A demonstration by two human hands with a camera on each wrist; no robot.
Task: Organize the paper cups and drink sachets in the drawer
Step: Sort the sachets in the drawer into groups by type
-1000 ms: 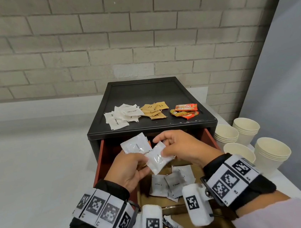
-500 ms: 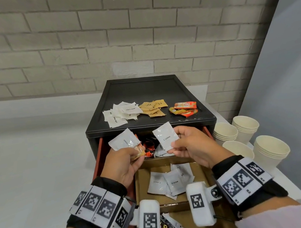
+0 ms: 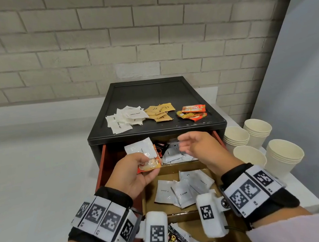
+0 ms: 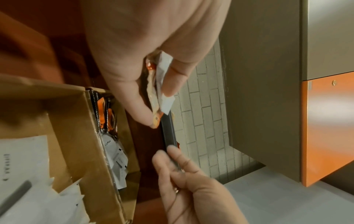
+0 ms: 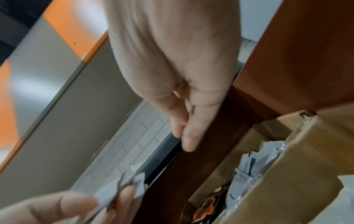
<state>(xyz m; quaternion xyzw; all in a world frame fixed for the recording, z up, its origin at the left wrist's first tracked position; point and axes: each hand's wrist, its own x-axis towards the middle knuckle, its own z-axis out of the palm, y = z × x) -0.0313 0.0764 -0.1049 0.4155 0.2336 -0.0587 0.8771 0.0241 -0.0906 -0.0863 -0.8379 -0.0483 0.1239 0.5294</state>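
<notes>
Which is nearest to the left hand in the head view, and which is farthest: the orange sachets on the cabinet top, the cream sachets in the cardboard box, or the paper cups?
From the left hand:
1. Cream sachets, in the cardboard box, just to its right.
2. Orange sachets, on the cabinet top, beyond the hand.
3. Paper cups, on the counter far to the right.

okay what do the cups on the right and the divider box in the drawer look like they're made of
Cups: most likely paper, matte cream, with thin rolled rims, nested in stacks. Divider box: corrugated cardboard by the look of it, plain brown and dull, with raw cut edges and folded walls in the left wrist view.
</notes>
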